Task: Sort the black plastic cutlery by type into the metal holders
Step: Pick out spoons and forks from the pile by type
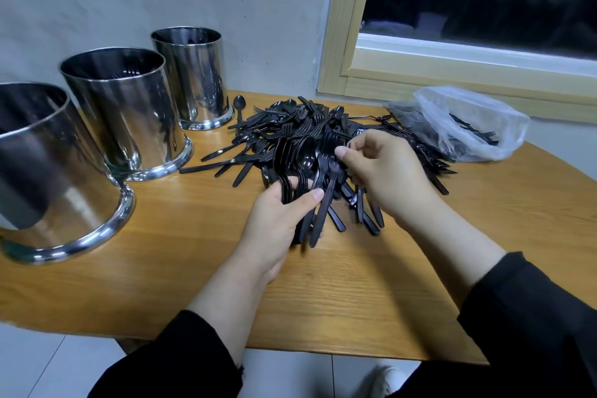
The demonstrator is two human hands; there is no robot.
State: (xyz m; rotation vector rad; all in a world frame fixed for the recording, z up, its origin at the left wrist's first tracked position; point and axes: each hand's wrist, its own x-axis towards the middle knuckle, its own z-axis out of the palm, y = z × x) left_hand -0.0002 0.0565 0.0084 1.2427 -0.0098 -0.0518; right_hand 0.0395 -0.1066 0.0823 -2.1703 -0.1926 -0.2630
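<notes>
Cutlery bundle [303, 171] upright, heads seemingly up.

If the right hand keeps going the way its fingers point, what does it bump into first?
Probably the bundle of forks and spoons held in the left hand; the right hand fingers point left, already at a fork there.

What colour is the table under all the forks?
The table is light orange-brown wood with a visible grain, seen best in the head view.

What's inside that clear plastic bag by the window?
The plastic bag on the table holds more black cutlery; a fork's tines show. How many pieces, and what lies beneath, the cloudy plastic hides.
</notes>
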